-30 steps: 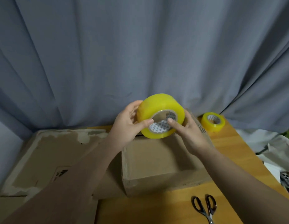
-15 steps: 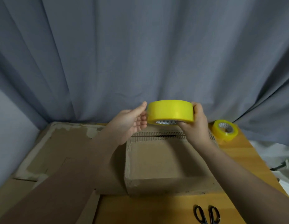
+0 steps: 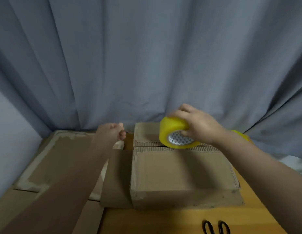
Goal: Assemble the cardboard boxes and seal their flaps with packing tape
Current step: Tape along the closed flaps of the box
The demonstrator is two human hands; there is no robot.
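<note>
Head view. The cardboard box (image 3: 180,169) sits closed on the wooden surface (image 3: 163,222), and its flap seam (image 3: 147,146) runs left to right across the top.

The right hand (image 3: 199,125) clamps the yellow tape roll (image 3: 172,130) from above, thumb in the patterned core. The roll's lower edge sits at the seam, right of the middle. The core opening faces the viewer, so the roll's axis lies across the seam. Judged from this, the roll is placed to unwind along the joint.

The left hand (image 3: 113,132) hangs well apart, off the box's far left corner, with its fingers curled. Whether it pinches a free tape end cannot be told.

Flattened cardboard (image 3: 62,157) lies at left, and the scissors (image 3: 214,228) lie near the front edge.
</note>
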